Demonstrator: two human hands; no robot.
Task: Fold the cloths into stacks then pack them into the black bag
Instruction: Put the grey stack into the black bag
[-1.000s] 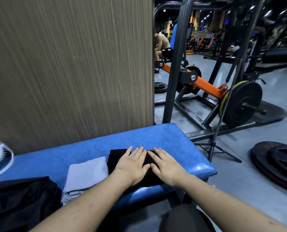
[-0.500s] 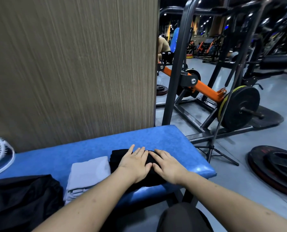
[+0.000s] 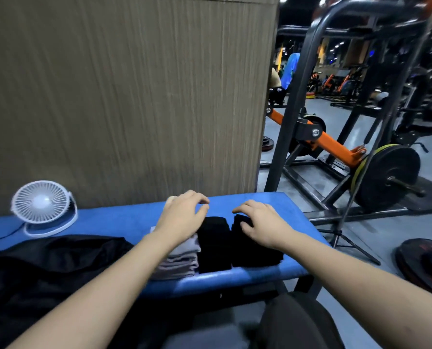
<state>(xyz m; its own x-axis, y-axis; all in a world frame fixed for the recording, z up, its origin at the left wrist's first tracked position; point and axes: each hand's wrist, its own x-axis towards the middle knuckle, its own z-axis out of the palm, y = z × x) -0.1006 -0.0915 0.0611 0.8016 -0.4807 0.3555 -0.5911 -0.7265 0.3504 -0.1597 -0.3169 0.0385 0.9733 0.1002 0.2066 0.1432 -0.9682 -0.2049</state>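
Both hands up over the cloths now. Left hand [image 3: 182,217] hovers above the grey folded stack [image 3: 178,260], fingers loosely curled, grip empty, nothing pinched. Right hand [image 3: 259,220] sits on the far end of the right black stack [image 3: 256,250]; fingertips [image 3: 243,224] curl down onto its top edge. Looks more like a light touch than a real hold, can't tell if it's actually pinching fabric.

Between the two grips lies the middle black stack [image 3: 214,245], touching the grey one on its left and the other black one on its right. Three piles in a tight row near the front edge of the blue tabletop [image 3: 124,220], prob. lined up like that so they can be scooped together. Black bag [image 3: 41,268] lies crumpled well left of the left grip, just beside the grey stack, handy for packing.

Vs. half a sec ago: palms were flat side by side, pressing the black cloth down. Now lifted, spread apart, fingers arched. Black pile reads as two stacks w/ a seam between. White desk fan [image 3: 42,206] is fully in shot, camera has swung left.
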